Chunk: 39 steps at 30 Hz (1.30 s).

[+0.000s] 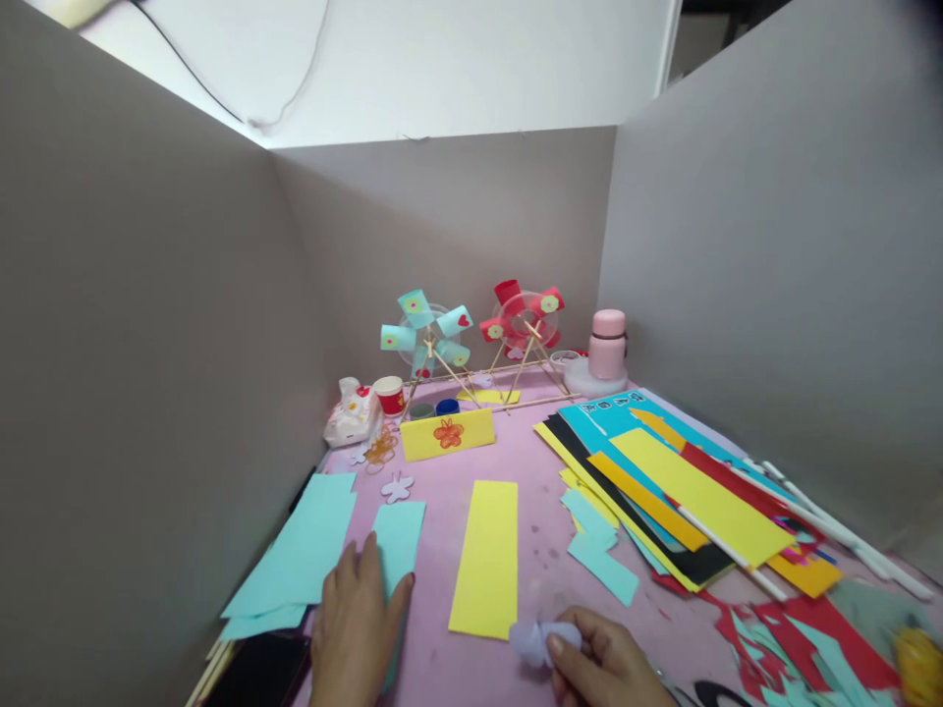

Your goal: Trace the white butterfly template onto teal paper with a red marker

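My left hand (354, 628) lies flat with fingers spread on a light blue paper strip (398, 540) at the near left of the pink table (530, 471). My right hand (604, 663) pinches a small pale lilac paper cutout (531, 640) just right of the lower end of a long yellow paper strip (486, 556). A stack of light blue sheets (299, 555) lies left of my left hand.
Two paper windmills, blue (425, 339) and red (525, 316), stand at the back with a pink bottle (608, 346). A yellow card with an orange flower (447, 434) leans in front. Coloured sheets (678, 491) and red scraps (796, 638) fill the right. Grey partitions enclose the table.
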Each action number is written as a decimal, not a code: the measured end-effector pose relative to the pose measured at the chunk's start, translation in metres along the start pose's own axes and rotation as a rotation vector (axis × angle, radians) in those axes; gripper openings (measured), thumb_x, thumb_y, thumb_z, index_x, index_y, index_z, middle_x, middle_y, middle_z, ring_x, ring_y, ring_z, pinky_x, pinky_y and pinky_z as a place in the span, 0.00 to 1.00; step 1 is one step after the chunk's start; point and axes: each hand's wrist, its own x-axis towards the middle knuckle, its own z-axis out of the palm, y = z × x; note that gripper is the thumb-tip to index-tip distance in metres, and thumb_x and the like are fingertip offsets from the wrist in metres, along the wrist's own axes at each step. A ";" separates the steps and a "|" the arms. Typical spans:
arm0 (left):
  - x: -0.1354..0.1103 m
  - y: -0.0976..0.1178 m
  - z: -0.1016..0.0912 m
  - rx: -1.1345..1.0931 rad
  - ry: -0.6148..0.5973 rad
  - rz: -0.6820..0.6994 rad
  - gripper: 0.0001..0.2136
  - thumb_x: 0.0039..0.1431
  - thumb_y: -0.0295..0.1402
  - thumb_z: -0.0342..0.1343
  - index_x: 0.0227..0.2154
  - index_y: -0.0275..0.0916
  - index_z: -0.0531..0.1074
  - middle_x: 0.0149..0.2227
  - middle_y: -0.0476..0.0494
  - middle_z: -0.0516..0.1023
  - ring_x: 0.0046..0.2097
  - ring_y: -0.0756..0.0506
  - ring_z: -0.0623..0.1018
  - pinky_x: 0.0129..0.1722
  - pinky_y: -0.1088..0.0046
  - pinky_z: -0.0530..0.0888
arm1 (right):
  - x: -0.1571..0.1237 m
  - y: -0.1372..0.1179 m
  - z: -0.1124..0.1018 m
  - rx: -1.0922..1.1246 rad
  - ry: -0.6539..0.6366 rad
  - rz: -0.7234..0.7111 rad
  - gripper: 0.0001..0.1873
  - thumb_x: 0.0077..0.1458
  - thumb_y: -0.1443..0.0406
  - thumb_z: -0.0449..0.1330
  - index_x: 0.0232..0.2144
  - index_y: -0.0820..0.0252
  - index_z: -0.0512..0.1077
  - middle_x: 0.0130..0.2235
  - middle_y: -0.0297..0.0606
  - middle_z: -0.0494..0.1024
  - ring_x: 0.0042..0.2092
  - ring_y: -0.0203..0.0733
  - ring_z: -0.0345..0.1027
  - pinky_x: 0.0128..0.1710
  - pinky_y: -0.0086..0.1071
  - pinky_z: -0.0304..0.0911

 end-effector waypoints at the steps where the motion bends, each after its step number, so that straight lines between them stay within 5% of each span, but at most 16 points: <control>1: 0.001 0.000 0.000 0.009 0.002 0.004 0.27 0.61 0.38 0.39 0.58 0.24 0.54 0.58 0.24 0.61 0.56 0.31 0.65 0.49 0.58 0.64 | -0.001 -0.001 0.000 0.025 0.001 0.010 0.29 0.41 0.40 0.58 0.24 0.61 0.63 0.18 0.29 0.67 0.18 0.28 0.57 0.19 0.23 0.48; 6: 0.005 -0.005 0.000 0.006 -0.060 0.037 0.26 0.60 0.40 0.41 0.56 0.25 0.57 0.50 0.28 0.71 0.50 0.31 0.70 0.44 0.58 0.67 | -0.002 -0.007 0.000 0.102 0.003 0.024 0.29 0.42 0.41 0.59 0.25 0.62 0.63 0.19 0.28 0.68 0.16 0.27 0.58 0.16 0.21 0.49; 20: 0.009 0.000 -0.003 -0.037 0.039 0.045 0.28 0.58 0.39 0.43 0.58 0.26 0.53 0.46 0.30 0.68 0.47 0.31 0.68 0.45 0.59 0.66 | 0.004 -0.008 -0.003 0.202 0.012 0.032 0.30 0.37 0.44 0.63 0.29 0.64 0.65 0.20 0.31 0.73 0.16 0.27 0.62 0.13 0.20 0.51; 27: 0.015 -0.010 0.009 -0.462 0.148 0.035 0.31 0.52 0.40 0.44 0.56 0.25 0.58 0.51 0.27 0.69 0.52 0.29 0.67 0.51 0.54 0.61 | 0.004 -0.007 -0.006 0.211 -0.067 0.051 0.30 0.37 0.45 0.65 0.30 0.65 0.66 0.20 0.30 0.73 0.16 0.25 0.62 0.15 0.19 0.51; 32: 0.010 -0.023 -0.004 -0.743 0.191 -0.174 0.21 0.54 0.46 0.43 0.41 0.35 0.69 0.36 0.36 0.78 0.36 0.38 0.76 0.38 0.62 0.70 | 0.007 0.001 -0.009 0.248 -0.102 0.057 0.29 0.38 0.47 0.66 0.32 0.66 0.68 0.21 0.31 0.74 0.18 0.24 0.62 0.16 0.19 0.49; 36: -0.001 -0.002 -0.015 -1.013 0.152 -0.198 0.25 0.54 0.51 0.44 0.45 0.35 0.65 0.31 0.44 0.77 0.31 0.43 0.77 0.30 0.69 0.72 | 0.004 -0.004 -0.010 0.287 -0.080 0.070 0.28 0.38 0.47 0.67 0.29 0.66 0.68 0.20 0.31 0.75 0.17 0.24 0.62 0.16 0.19 0.49; 39: -0.007 0.031 -0.011 -1.115 0.066 -0.138 0.27 0.51 0.49 0.49 0.48 0.33 0.63 0.37 0.39 0.78 0.43 0.40 0.77 0.40 0.67 0.72 | -0.002 -0.020 -0.014 0.314 0.017 -0.013 0.26 0.40 0.47 0.66 0.26 0.64 0.67 0.20 0.31 0.74 0.16 0.25 0.62 0.16 0.19 0.51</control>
